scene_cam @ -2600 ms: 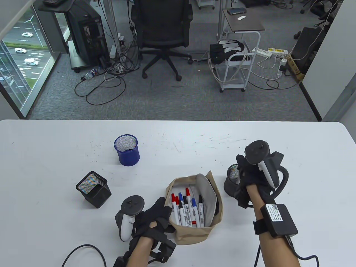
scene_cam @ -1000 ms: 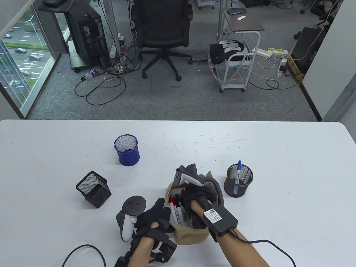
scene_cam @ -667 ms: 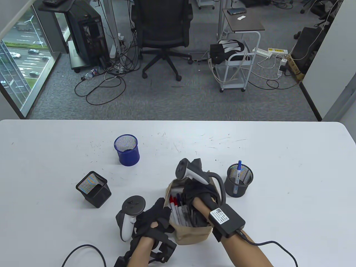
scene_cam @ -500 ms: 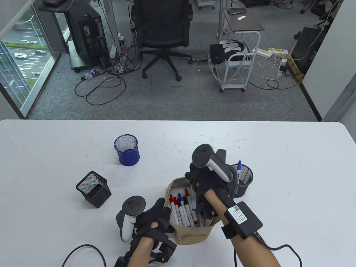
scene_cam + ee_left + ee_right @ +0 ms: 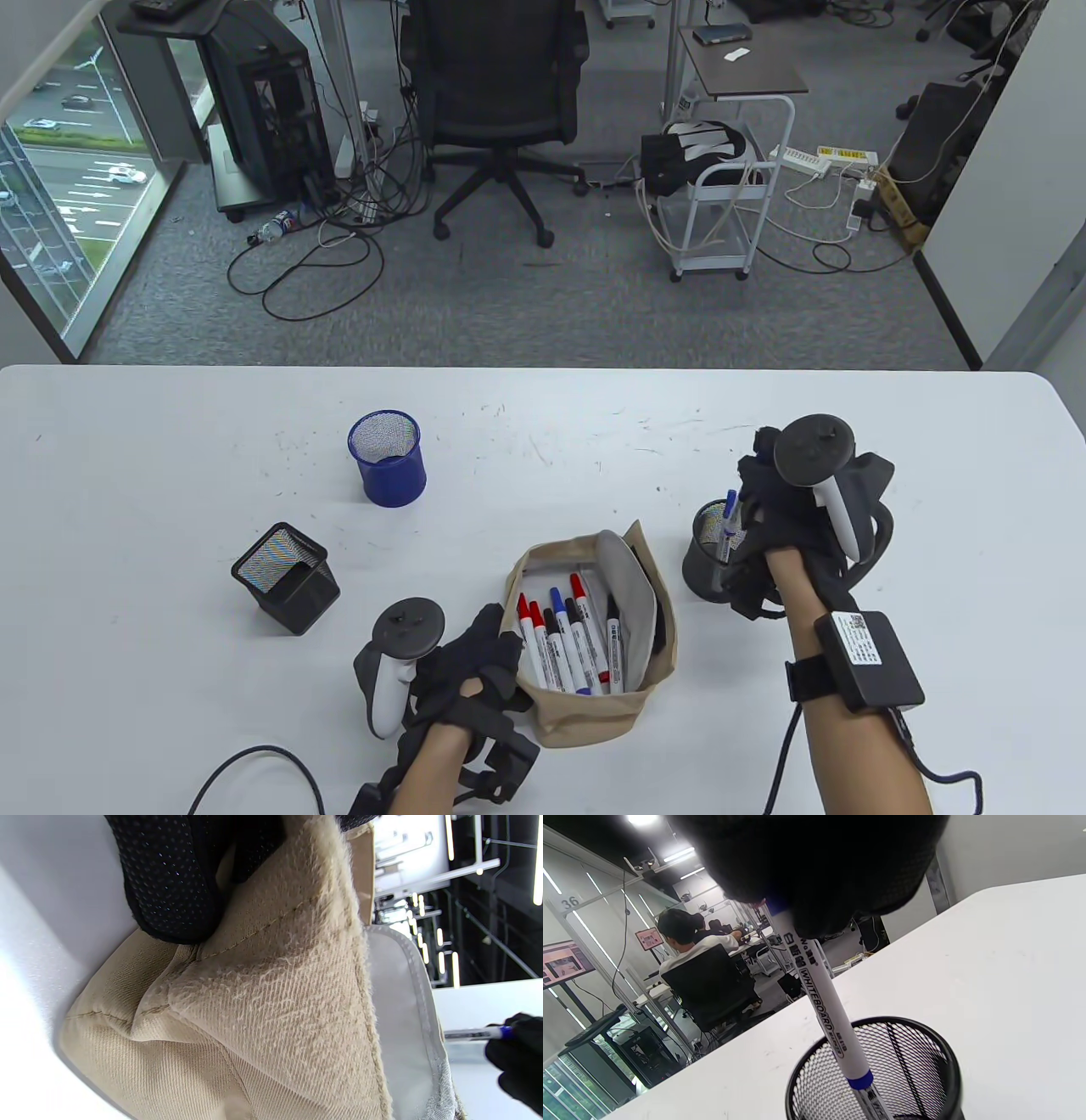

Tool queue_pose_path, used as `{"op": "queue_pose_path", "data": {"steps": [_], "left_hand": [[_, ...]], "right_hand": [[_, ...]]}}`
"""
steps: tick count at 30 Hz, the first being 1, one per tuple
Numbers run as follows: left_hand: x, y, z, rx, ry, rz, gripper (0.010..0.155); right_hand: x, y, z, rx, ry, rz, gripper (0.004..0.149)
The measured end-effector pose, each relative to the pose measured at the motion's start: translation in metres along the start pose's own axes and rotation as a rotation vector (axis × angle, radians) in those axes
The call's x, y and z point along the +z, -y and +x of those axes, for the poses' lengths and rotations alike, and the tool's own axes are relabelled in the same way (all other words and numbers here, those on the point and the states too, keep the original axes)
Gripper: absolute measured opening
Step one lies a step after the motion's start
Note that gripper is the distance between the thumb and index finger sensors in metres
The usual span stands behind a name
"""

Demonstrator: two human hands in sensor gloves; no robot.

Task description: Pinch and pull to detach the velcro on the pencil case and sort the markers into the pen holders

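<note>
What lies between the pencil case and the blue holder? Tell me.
Only bare white table, shown in the table view, separates the pencil case from the blue holder.

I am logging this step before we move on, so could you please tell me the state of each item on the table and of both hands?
Pencil case: open, flap folded back, markers inside.
Blue marker: upright, lower end inside the round black holder, not released.
Round black holder: upright.
Square black holder: upright, tilted, looks empty.
Blue holder: upright, looks empty.
Left hand: grip on the case's edge.
Right hand: pinching the blue marker's top.
</note>
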State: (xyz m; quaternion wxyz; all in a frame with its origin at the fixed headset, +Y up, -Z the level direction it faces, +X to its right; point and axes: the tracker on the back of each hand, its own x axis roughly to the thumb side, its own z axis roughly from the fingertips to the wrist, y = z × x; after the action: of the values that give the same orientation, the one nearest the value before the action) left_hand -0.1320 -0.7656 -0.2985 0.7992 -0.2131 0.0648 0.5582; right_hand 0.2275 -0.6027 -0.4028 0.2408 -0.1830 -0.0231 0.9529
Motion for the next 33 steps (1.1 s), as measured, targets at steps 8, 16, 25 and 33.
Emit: {"op": "queue_pose_path", "data": {"steps": [8,16,25,33], "left_hand": [[0.000,0.001,0.000,-0.010,0.001,0.002,0.069],[-0.001,0.001,0.000,-0.009,0.001,-0.001,0.069],[-0.001,0.001,0.000,-0.003,0.002,-0.005,0.070],[-0.001,0.000,0.000,-0.004,0.002,-0.007,0.069]], "right_hand": [[0.017,-0.001,0.026,0.053,0.078,0.123,0.059],[0.061,-0.046,0.095,0.114,0.261,0.435,0.056],[0.061,-0.152,0.121,0.334,0.173,0.763,0.055],[0.058,-0.204,0.115,0.463,0.109,0.823,0.054]]}}
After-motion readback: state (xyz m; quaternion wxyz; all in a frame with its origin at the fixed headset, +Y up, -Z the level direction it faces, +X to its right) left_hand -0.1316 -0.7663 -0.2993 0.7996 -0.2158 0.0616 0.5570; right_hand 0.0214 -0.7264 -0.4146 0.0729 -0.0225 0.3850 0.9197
